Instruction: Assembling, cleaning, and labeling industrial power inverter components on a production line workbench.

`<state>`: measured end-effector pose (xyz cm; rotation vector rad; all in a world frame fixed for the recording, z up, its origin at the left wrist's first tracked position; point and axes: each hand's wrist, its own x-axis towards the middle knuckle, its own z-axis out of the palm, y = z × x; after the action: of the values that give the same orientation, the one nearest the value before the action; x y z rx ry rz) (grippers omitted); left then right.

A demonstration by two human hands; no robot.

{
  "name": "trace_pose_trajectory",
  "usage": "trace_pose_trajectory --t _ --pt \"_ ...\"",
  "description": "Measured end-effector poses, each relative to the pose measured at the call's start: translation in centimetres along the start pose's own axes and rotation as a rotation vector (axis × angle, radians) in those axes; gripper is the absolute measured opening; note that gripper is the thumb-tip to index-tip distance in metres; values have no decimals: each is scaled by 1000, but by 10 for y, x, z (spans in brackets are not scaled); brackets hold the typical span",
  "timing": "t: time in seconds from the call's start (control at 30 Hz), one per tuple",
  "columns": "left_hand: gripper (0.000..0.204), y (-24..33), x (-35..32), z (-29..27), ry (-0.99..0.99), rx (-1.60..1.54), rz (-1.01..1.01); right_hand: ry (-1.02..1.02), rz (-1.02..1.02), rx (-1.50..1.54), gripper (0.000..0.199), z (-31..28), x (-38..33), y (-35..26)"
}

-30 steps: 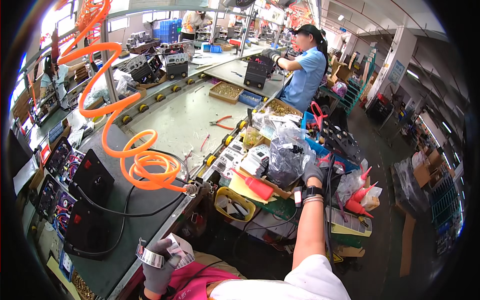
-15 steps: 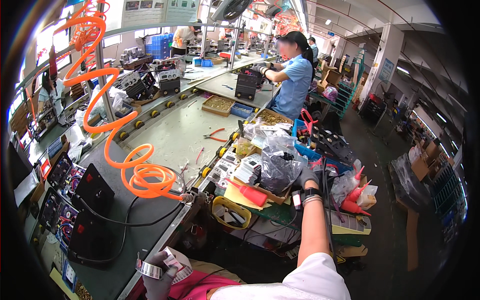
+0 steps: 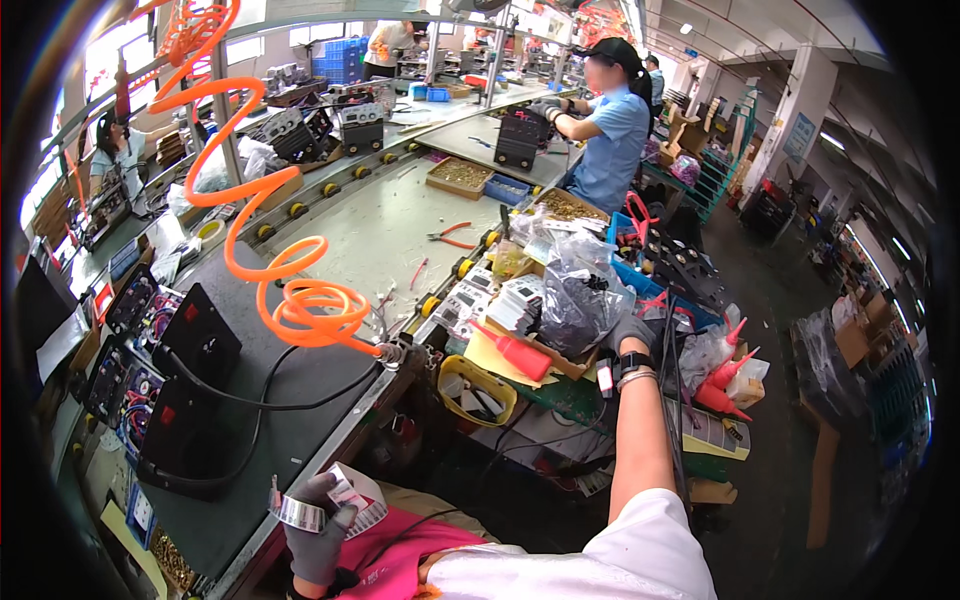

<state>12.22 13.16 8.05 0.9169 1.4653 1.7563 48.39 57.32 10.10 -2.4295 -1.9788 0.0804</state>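
Observation:
My left hand (image 3: 315, 545), in a grey glove, is closed on a roll of labels at the lower edge. A loose strip of silver labels (image 3: 300, 513) curls out on one side, and the white roll (image 3: 362, 503) shows on the other. My right arm stretches forward, and my gloved right hand (image 3: 631, 330) is at the right side of a clear plastic bag (image 3: 582, 305) holding dark parts. Its fingers are too hidden to show whether they grip the bag. A red squeeze bottle (image 3: 515, 353) lies left of the bag, beside stacked white printed pieces (image 3: 518, 303).
Black-cased units with wiring (image 3: 190, 390) stand on the left bench under a coiled orange air hose (image 3: 310, 315). Orange-handled pliers (image 3: 455, 236) lie on the line. A yellow bin (image 3: 478, 390) sits below the bottle. A co-worker in blue (image 3: 610, 140) works farther along.
The whole view has shifted, so most things appear a little farther right. My right hand stays beside the plastic bag, and my left hand keeps the label roll.

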Motion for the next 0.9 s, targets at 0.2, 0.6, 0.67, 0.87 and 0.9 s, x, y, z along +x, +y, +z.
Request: trace_pose_trajectory --t 0.2,0.6,0.67,0.87,0.9 --pt "49 -5 -6 0 37 -24 4 26 186 251 55 11 16 27" --pt "49 6 -11 -15 26 -62 -59 -328 -369 2436 34 7 -19 97" --pt "48 10 -7 -11 60 -41 -13 -413 -414 2550 35 -4 -37 68" --pt "47 26 14 -4 59 -6 123 -998 -651 2964 45 -40 -116 -52" --pt "48 26 18 -1 26 -63 127 -1113 -768 2976 43 -44 -138 -74"
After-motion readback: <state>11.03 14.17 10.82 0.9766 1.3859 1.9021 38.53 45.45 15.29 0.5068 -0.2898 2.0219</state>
